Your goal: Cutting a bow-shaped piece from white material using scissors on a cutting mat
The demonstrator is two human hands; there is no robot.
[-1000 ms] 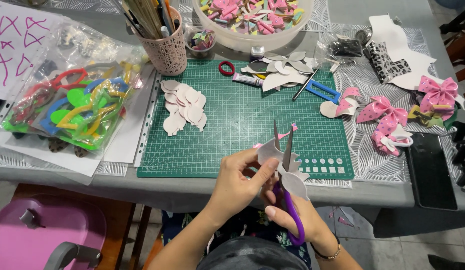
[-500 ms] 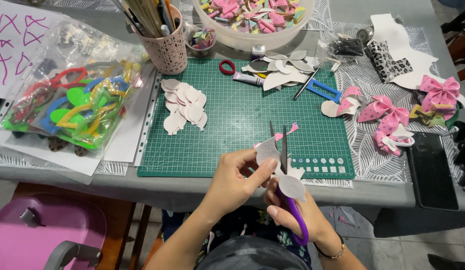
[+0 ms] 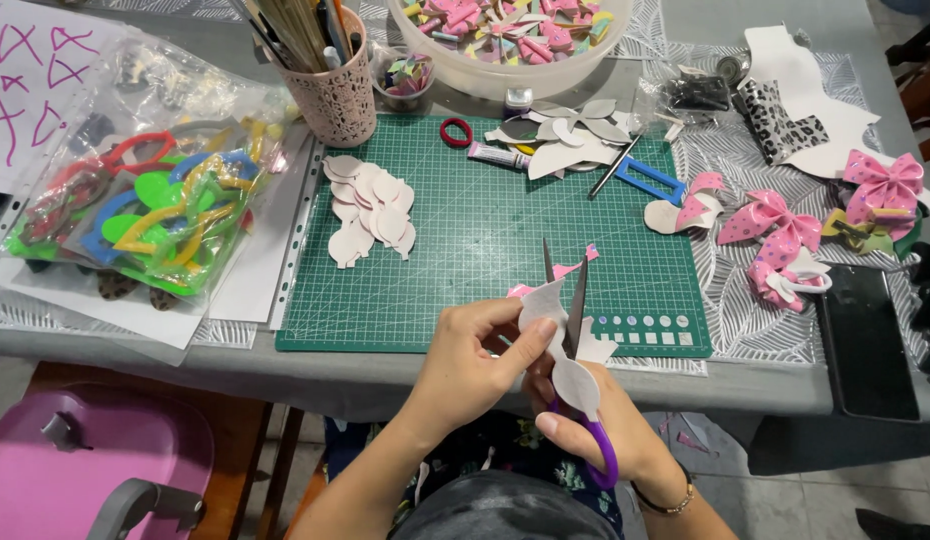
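**Cutting bow shapes freehand: keep the piece moving, not the scissors**

Left hand (image 3: pixel 475 355) is pinched shut on the white cutout (image 3: pixel 560 345), thumb and fingertips clamped on its upper lobe, holding it in the air just over the near edge of the green mat (image 3: pixel 465 250). Right hand (image 3: pixel 605 430) is curled through the purple handles of the scissors (image 3: pixel 575 310), fingers closed round the loops, with the blades parted into a narrow V pointing away from the body. The cutout sits right between those blades, and a pink scrap (image 3: pixel 585 258) dangles near the tips.

How I'd do this bit well, judging from the setup: cut with the back of the blades instead of the tips, since curves come out smoother that way. Turn the cutout with the left hand and let the scissors stay put. The pinch is close to the cut line, which helps control, but those fingertips are very near the edge, so short bites only.

There's a pile of finished petals (image 3: pixel 370 205) on the mat to check the shape against. The finished pink bows (image 3: pixel 785 230) lie off to the right.
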